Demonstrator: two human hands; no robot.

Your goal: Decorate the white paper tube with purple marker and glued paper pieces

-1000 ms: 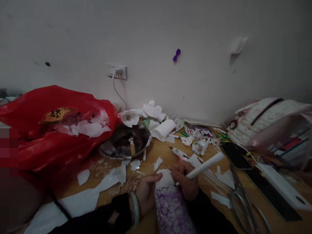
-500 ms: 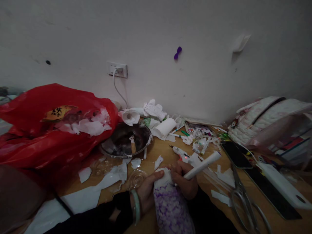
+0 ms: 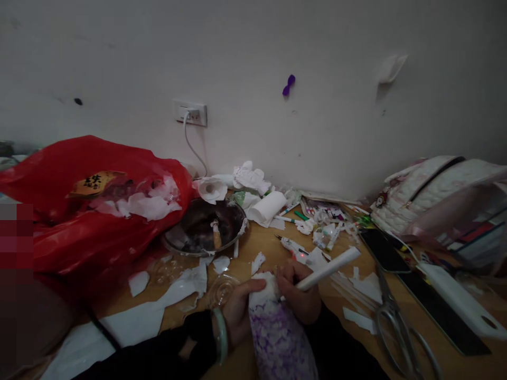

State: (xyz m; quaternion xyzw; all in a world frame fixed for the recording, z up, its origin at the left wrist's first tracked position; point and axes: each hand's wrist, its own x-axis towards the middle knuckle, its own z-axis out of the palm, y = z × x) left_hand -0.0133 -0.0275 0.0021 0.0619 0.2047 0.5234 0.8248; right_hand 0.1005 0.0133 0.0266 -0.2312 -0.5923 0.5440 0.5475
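A white bottle-shaped object [image 3: 279,335], covered in purple scale-like marks, stretches from the bottom edge up between my hands. Its narrower top is plain white and looks papery. My left hand [image 3: 241,306], with a pale green bangle [image 3: 222,335] at the wrist, is closed round the upper left side, thumb on top. In my right hand [image 3: 301,298] is a thick white marker [image 3: 330,267], its back end pointing up and right. The marker's tip is mostly hidden by my fingers, close against the object's upper right side.
Metal scissors [image 3: 396,327] and dark phones [image 3: 384,250] lie right, before a quilted bag [image 3: 423,198]. A dark bowl [image 3: 186,248] holds a brush-like tool. Further left sits a red plastic bag [image 3: 130,232]. Paper scraps [image 3: 182,287] and several markers litter the table.
My right hand and the marker have shifted very slightly against the object. My left hand keeps its hold, and the things on the table are unmoved.
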